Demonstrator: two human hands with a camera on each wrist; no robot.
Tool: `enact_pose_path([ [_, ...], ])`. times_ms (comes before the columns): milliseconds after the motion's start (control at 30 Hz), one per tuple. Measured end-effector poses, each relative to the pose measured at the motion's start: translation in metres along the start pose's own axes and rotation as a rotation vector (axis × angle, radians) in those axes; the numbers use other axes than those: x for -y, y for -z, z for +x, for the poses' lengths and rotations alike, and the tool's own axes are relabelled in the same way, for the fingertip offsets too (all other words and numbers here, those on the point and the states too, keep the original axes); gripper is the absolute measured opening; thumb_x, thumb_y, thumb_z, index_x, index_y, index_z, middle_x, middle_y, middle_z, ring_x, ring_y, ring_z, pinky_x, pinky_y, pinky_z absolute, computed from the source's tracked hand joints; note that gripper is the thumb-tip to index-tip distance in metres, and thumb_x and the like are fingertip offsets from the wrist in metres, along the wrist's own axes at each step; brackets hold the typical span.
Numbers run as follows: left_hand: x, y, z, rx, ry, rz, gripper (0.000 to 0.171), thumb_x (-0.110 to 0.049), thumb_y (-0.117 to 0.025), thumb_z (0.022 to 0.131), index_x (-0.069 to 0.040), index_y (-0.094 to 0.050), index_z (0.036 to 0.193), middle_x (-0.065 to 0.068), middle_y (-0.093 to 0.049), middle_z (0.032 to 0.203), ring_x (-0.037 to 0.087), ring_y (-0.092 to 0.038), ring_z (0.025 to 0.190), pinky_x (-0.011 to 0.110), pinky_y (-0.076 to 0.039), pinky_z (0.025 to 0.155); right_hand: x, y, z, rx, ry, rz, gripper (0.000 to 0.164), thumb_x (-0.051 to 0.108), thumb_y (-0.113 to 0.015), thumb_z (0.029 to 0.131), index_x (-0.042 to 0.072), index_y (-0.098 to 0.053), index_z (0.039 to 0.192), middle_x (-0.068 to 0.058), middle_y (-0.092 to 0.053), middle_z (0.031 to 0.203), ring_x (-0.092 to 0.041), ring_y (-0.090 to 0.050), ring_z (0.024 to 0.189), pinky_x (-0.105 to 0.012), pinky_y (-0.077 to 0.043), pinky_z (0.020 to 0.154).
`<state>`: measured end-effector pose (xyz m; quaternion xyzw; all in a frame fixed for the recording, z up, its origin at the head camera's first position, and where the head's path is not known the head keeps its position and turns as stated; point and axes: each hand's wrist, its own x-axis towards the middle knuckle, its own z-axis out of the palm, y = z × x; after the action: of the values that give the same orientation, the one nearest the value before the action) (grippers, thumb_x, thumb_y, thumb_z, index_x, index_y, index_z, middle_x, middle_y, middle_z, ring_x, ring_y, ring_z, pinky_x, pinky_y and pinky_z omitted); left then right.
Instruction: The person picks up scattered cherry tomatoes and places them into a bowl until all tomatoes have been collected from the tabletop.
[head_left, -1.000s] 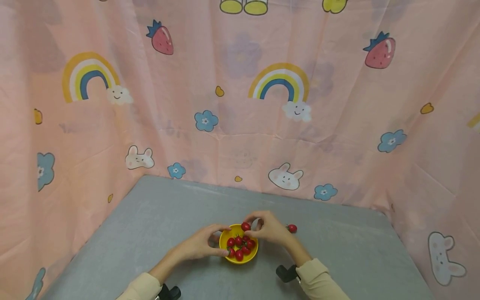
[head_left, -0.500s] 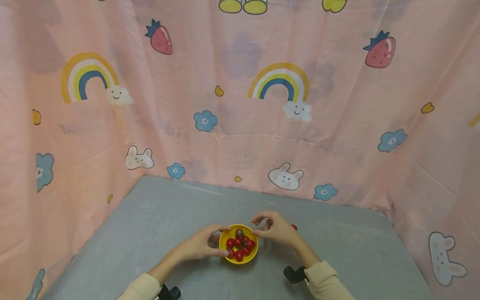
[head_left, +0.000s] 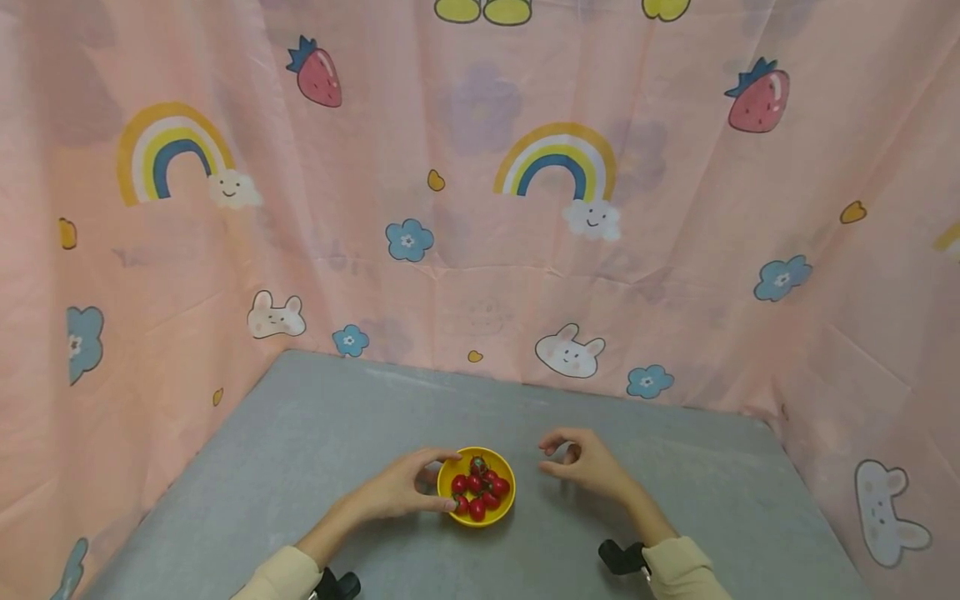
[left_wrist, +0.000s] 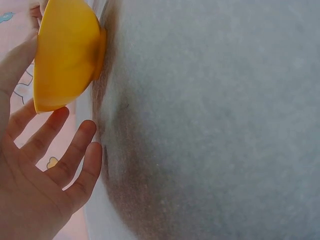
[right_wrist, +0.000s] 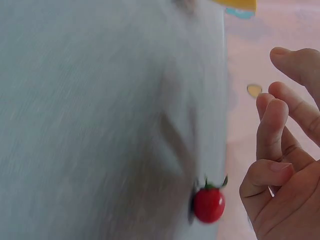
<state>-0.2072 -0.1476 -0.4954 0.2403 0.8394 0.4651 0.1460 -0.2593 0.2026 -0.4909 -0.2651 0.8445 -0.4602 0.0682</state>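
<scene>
My left hand [head_left: 396, 486] holds the yellow bowl [head_left: 499, 463] by its left side, thumb and forefinger at the rim. The left wrist view shows the bowl's [left_wrist: 67, 57] outer wall and foot, the other fingers [left_wrist: 80, 145] spread below it. Several red cherry tomatoes [head_left: 477, 508] with green stems lie inside. My right hand [head_left: 588, 462] hovers right of the bowl, fingers loosely bent with nothing between them. In the right wrist view, a single cherry tomato [right_wrist: 209, 205] lies on the table near that hand; the head view hides it behind the hand.
The grey tabletop [head_left: 375, 408] stretches back to a pink printed curtain [head_left: 480, 283], which also encloses both sides. Black wrist mounts [head_left: 621, 557] hang beside the beige sleeves [head_left: 682, 567].
My right hand lets a cherry tomato go into the bowl, then moves right, away from the rim and over the loose tomato. The left hand stays at the bowl.
</scene>
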Motion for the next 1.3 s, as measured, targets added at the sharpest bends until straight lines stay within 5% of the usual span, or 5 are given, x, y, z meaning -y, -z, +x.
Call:
enact_pose_path([
  [633,-0.001,0.001,0.001,0.004,0.003,0.015,0.064,-0.033,-0.081,0.089,-0.015,-0.054,0.144,0.007,-0.051,0.145,0.023,-0.062,0.111,0.038,-0.053,0.090,-0.034,0.049,-0.029,-0.114,-0.036,-0.082,0.028,0.015,-0.081,0.089,0.001,-0.072,0.111,-0.009,-0.067,0.098,-0.010,-0.048,0.054,-0.026,-0.042,0.048],
  [1000,0.001,0.000,0.001,0.007,0.005,0.011,0.063,-0.034,-0.081,0.090,-0.016,-0.054,0.144,0.006,-0.052,0.145,0.022,-0.062,0.110,0.037,-0.053,0.089,-0.047,0.049,-0.032,-0.057,-0.051,-0.053,0.053,0.017,-0.087,0.083,-0.004,-0.063,0.125,-0.023,-0.061,0.117,-0.012,-0.052,0.055,-0.029,-0.048,0.049],
  [1133,0.001,0.000,0.001,0.007,0.011,0.013,0.063,-0.034,-0.081,0.090,-0.016,-0.054,0.144,0.006,-0.052,0.144,0.022,-0.061,0.110,0.037,-0.053,0.090,-0.049,0.044,-0.028,-0.083,-0.050,-0.108,0.054,0.022,-0.089,0.080,-0.002,-0.065,0.122,-0.017,-0.065,0.113,-0.017,-0.056,0.067,-0.029,-0.048,0.056],
  [1300,0.001,0.000,0.001,0.008,0.012,0.014,0.063,-0.034,-0.081,0.089,-0.017,-0.055,0.143,0.006,-0.052,0.144,0.022,-0.061,0.110,0.037,-0.053,0.089,-0.050,0.040,-0.022,-0.120,-0.076,-0.167,0.048,0.023,-0.090,0.079,0.000,-0.069,0.115,-0.006,-0.068,0.104,-0.026,-0.060,0.095,-0.039,-0.049,0.080],
])
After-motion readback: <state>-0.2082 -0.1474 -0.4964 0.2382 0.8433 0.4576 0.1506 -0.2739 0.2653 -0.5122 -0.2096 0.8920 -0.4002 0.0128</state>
